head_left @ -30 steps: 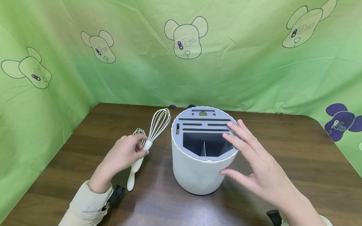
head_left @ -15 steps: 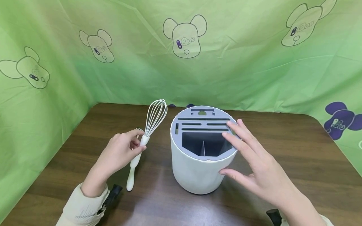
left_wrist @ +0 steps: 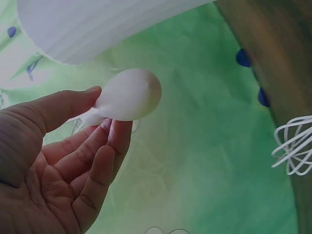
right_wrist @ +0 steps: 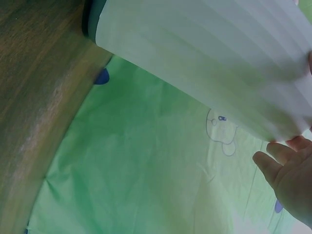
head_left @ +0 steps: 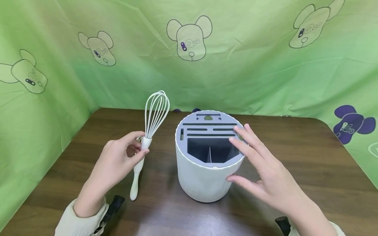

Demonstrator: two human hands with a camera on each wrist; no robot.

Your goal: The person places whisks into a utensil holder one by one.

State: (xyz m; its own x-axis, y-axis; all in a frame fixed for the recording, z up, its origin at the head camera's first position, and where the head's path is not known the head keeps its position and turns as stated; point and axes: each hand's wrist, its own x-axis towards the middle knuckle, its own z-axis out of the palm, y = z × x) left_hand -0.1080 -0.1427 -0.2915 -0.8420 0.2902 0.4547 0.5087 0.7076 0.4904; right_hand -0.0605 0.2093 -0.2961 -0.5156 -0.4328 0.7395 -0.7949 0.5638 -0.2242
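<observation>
Left margin: the wood-grain table [head_left: 59,183] runs to an edge well left of the holder, where creased green cloth [head_left: 35,131] hangs behind.
Left hand: left of the holder [head_left: 200,183], thumb and fingertips pinching the raised whisk's handle, palm turned inward.
Lying whisk [head_left: 134,188]: left of the holder on the wood, smooth pale handle nearer the wearer, wire head mostly hidden behind the fingers.
Raised whisk [head_left: 146,143]: left of the holder, slanted, looped white wires uppermost (its handle ends in a rounded bulb).
Gap: a strip of tabletop between whisks and holder.
Holder: upright white ribbed cylinder; grey top, narrow slots, divided opening.
Right hand [head_left: 268,178]: at the holder's right side, fingers spread wide, thumb against its wall.
Right margin: broad tabletop beyond the holder.
</observation>
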